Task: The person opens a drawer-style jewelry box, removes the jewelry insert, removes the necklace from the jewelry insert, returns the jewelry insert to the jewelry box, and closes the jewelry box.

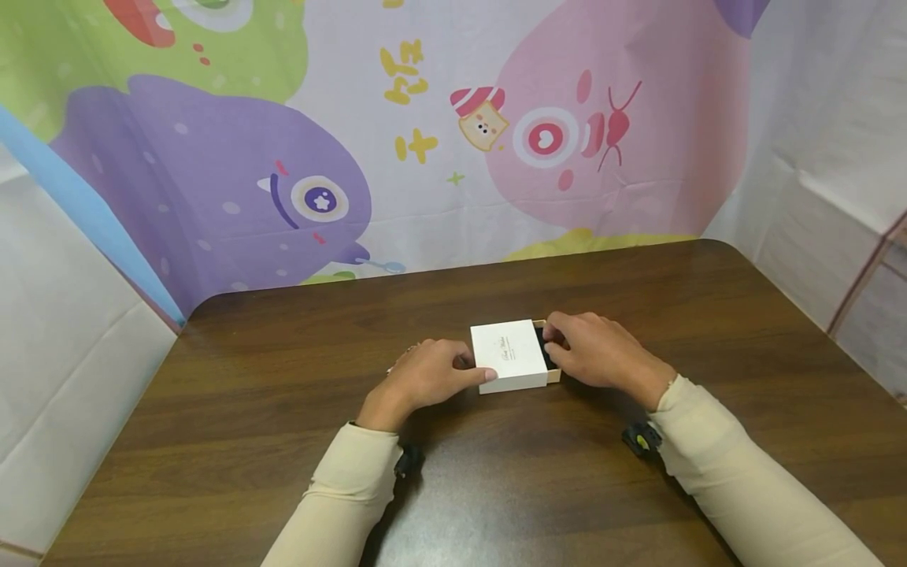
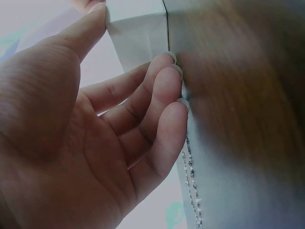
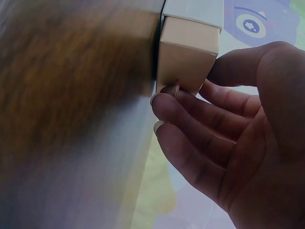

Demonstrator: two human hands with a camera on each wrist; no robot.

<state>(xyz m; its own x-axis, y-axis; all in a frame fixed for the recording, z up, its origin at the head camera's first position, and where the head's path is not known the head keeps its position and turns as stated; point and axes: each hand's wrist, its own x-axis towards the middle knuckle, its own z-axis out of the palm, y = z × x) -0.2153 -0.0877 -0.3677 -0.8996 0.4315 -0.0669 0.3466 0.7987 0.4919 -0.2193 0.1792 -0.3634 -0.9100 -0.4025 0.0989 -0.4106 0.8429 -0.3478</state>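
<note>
A small white drawer-style gift box [image 1: 505, 346] with gold lettering lies on the table, its tan inner drawer [image 3: 188, 52] partly slid out on the right. The drawer's inside looks black in the head view. My left hand [image 1: 432, 372] holds the white sleeve at its left end, thumb on the near top edge, other fingers low at the side. My right hand [image 1: 598, 349] grips the drawer's outer end, with the thumb over the rim and fingertips by its end face. A silver chain [image 2: 191, 183] lies on the table beside my left hand, mostly hidden by it in the head view.
The brown wooden table [image 1: 283, 488] has its far edge against a cartoon-printed cloth [image 1: 439, 213]. Pale covered panels stand left and right. Dark camera straps sit at both wrists, below the cream sleeves [image 1: 737, 465].
</note>
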